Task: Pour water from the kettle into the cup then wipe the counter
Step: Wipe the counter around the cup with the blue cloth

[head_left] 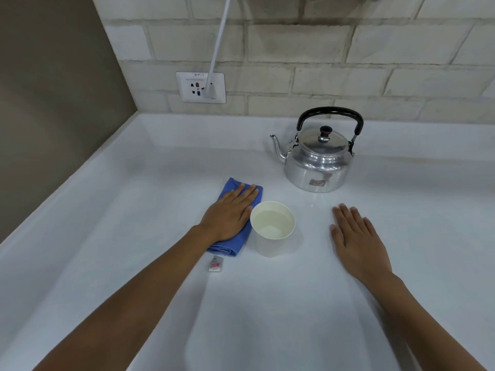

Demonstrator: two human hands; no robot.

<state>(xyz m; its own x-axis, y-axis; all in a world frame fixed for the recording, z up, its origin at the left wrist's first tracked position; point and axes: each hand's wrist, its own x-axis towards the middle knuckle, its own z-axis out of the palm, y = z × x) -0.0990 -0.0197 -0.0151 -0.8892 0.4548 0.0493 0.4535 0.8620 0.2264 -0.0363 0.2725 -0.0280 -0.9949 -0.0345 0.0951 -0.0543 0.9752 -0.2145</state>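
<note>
Lying under the flat left hand: blue cloth.

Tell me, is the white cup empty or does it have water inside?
It has water inside. The white cup stands upright on the counter, and a clear water surface shows below its rim.

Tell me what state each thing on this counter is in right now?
kettle: upright, lid on, untouched.
cup: upright, holding water.
blue cloth: folded flat under the left hand.
right hand: open, flat on the counter.
wall socket: white cord plugged in.
</note>
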